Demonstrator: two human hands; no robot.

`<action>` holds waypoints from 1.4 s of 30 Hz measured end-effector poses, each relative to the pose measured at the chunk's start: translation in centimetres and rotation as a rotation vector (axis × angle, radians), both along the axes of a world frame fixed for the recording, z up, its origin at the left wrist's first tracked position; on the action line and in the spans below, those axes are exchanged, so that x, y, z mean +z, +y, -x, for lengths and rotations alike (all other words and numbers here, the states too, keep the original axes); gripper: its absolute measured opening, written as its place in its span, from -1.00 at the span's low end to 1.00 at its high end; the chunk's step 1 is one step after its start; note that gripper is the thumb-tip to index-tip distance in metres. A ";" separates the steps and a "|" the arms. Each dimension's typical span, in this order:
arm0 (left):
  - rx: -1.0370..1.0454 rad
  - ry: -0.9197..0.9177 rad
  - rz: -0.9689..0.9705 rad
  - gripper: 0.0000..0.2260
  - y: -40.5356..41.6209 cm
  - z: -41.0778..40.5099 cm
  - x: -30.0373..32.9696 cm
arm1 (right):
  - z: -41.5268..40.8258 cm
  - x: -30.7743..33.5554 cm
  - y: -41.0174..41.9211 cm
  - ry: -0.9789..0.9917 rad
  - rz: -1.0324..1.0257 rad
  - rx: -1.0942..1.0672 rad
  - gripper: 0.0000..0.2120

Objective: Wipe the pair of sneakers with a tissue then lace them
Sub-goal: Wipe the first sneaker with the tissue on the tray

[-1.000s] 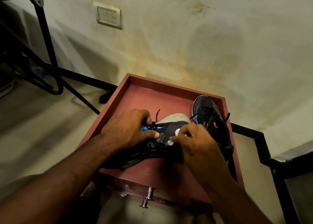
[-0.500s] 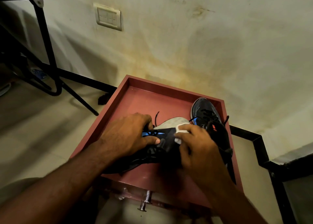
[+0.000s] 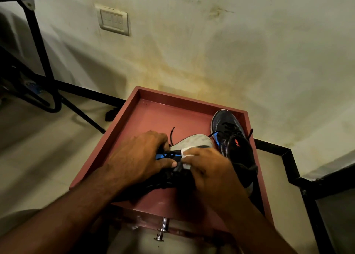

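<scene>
Sneaker (image 3: 194,143) (sole up) under both hands (image 3: 138,159).

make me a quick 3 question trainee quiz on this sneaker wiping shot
1. True or false: the right hand holds the tissue against the near sneaker.
2. Where is the far sneaker? A) on the floor B) upright in the right side of the red tray C) held in the left hand
3. Fill in: the left hand steadies the near sneaker, which lies on its ____, pale sole showing.

Key: 1 true; 2 B; 3 side
</scene>
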State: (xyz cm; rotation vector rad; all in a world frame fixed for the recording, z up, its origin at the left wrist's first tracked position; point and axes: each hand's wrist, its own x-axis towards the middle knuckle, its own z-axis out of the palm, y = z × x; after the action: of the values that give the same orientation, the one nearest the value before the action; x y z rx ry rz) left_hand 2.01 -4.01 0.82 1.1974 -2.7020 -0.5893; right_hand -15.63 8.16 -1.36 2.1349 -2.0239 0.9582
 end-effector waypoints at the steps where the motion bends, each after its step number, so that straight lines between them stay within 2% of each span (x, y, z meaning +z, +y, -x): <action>1: -0.001 0.001 -0.029 -0.75 -0.1 -0.1 0.2 | 0.9 0.3 -0.3 0.004 0.024 -0.098 -0.77; 4: 0.050 0.097 -0.150 -0.83 -0.8 -0.7 0.8 | 4.4 1.9 -0.2 -0.114 0.117 -0.290 -0.71; 8: 0.162 0.183 -0.214 -0.80 -3.7 -1.6 -0.5 | 5.3 3.0 1.2 -0.384 0.244 -0.344 -0.71; 11: 0.240 0.281 -0.360 -0.74 -5.1 -1.9 -1.2 | 4.8 2.6 1.3 -0.458 0.236 -0.327 -0.70; 14: 0.300 0.360 -0.483 -0.76 -4.9 -1.8 -0.9 | 4.8 2.7 1.0 -0.653 0.228 -0.347 -0.70; 16: 0.237 0.286 -0.373 -0.76 -4.3 -2.0 -0.3 | 4.7 2.6 0.9 -0.756 0.218 -0.360 -0.76; 19: 0.068 0.028 -0.340 -0.39 -2.9 -2.2 0.8 | 4.4 2.3 0.9 -0.854 0.192 -0.387 -0.83; 20: 0.033 -0.046 -0.333 -0.32 -2.6 -2.1 0.9 | 4.3 2.3 1.0 -0.882 0.187 -0.391 -0.83; 22: 0.029 -0.086 -0.316 -0.38 -2.3 -1.8 0.7 | 4.1 2.3 1.0 -0.947 0.178 -0.389 -0.83; 25: 0.114 0.020 -0.369 -0.58 -2.3 -1.1 -0.7 | 3.9 2.2 0.8 -1.047 0.171 -0.376 -0.84; 27: 0.136 0.041 -0.384 -0.64 -2.0 -0.4 -1.6 | 3.5 2.2 0.7 -1.130 0.152 -0.353 -0.86; 33: 0.150 -0.201 -0.203 -0.74 -2.0 0.0 -2.0 | 2.7 1.9 0.5 -1.153 0.117 -0.317 -0.82; 36: 0.138 -0.244 -0.193 -0.76 -2.0 -0.5 -1.5 | 2.5 1.7 0.3 -1.236 0.045 -0.266 -0.72; 39: 0.198 -0.201 -0.132 -0.71 -2.2 -0.8 -1.3 | 2.5 1.4 0.3 -1.221 0.008 -0.229 -0.69; 42: 0.261 0.103 0.063 -0.60 -2.2 -1.0 -0.9 | 2.4 1.3 0.4 -1.160 0.004 -0.244 -0.81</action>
State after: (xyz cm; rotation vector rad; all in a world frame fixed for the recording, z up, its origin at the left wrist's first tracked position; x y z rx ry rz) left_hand 2.99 -6.22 -0.06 1.4298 -2.4076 -0.5094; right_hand -18.05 8.58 -0.07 1.2902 -2.4952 2.4882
